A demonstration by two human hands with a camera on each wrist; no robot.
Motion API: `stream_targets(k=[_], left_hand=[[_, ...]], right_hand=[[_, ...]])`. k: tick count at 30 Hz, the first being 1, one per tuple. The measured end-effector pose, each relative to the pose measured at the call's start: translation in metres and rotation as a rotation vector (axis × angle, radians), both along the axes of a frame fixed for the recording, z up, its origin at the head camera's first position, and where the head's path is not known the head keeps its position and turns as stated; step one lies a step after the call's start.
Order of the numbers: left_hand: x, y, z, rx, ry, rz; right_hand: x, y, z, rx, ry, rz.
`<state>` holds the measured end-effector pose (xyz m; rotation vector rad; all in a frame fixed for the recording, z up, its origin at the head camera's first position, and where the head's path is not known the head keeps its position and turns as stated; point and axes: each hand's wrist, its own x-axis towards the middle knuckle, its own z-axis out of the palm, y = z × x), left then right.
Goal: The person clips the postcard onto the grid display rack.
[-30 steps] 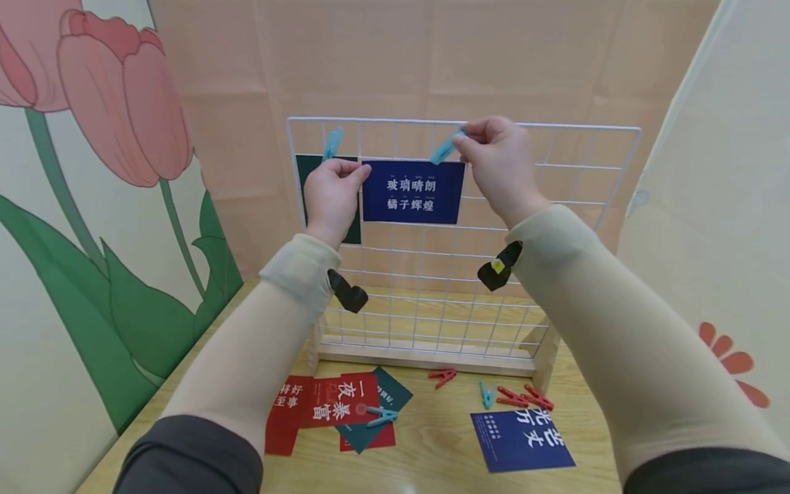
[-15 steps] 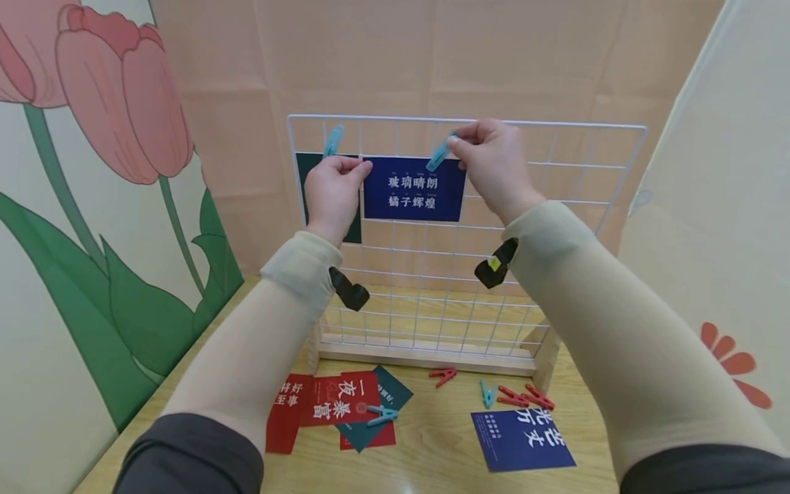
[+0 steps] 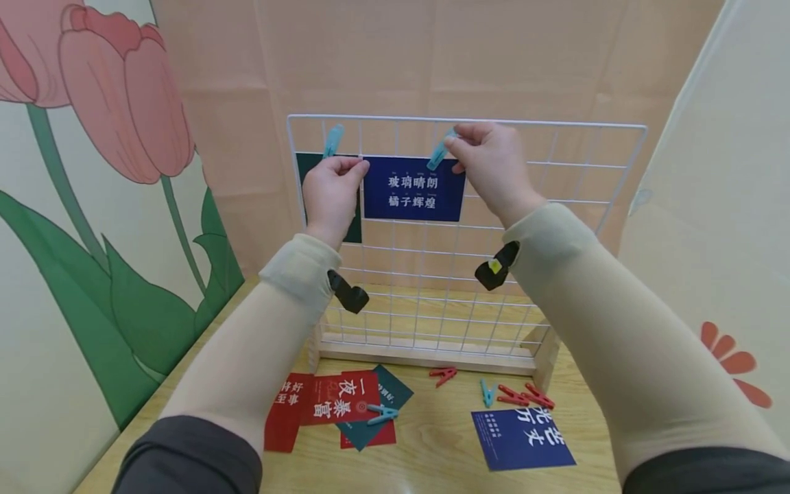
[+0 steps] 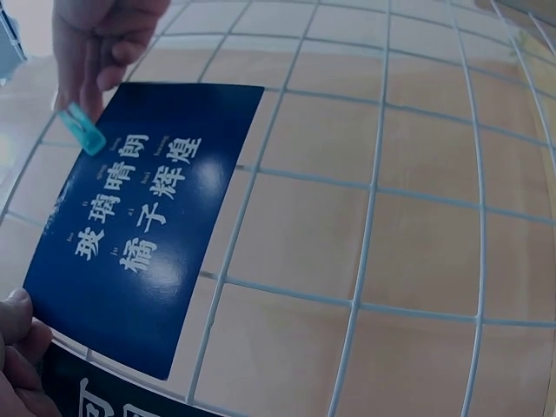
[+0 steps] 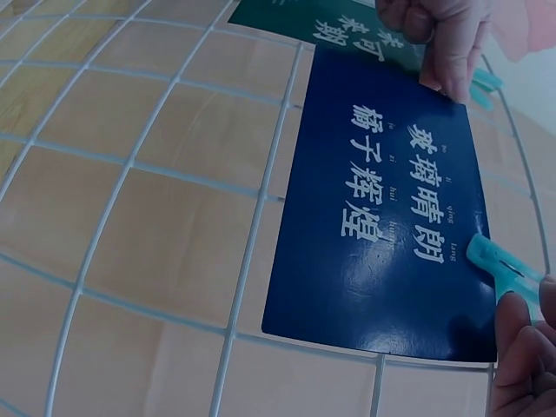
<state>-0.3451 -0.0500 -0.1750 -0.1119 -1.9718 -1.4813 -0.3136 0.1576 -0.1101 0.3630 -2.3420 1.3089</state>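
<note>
A dark blue card (image 3: 412,191) with white characters lies against the white wire grid (image 3: 420,266). My left hand (image 3: 333,195) pinches its upper left corner between thumb and fingers. With my right hand (image 3: 492,161) I pinch a light blue clothespin (image 3: 441,152), whose tip sits over the card's top edge near the right end. The right wrist view shows that clothespin (image 5: 504,265) overlapping the card's edge. Left of the blue card hangs a dark green card (image 3: 354,230) under another light blue clothespin (image 3: 333,140), partly hidden by my left hand.
On the wooden table lie red cards (image 3: 341,399), a green card (image 3: 393,391) and a blue card (image 3: 521,439). Several red and light blue clothespins are scattered there, including a red one (image 3: 443,375). The grid stands in a wooden base (image 3: 426,353).
The light blue clothespin in my right hand has moved slightly left and down, its tip now overlapping the blue card's top edge. My left hand stays at the corner.
</note>
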Motion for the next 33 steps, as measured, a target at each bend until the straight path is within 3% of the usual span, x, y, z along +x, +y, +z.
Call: stream_targets(k=[17, 24, 33], left_hand=[[0.007, -0.002, -0.008, 0.035, 0.07, -0.069], [0.011, -0.004, -0.018, 0.05, 0.058, -0.083], [0.017, -0.004, -0.034, 0.032, 0.069, -0.12]], right_hand=[[0.004, 0.002, -0.005, -0.019, 0.018, -0.009], [0.01, 0.013, -0.021, -0.021, 0.098, -0.061], [0.015, 0.024, -0.049, -0.015, 0.239, -0.061]])
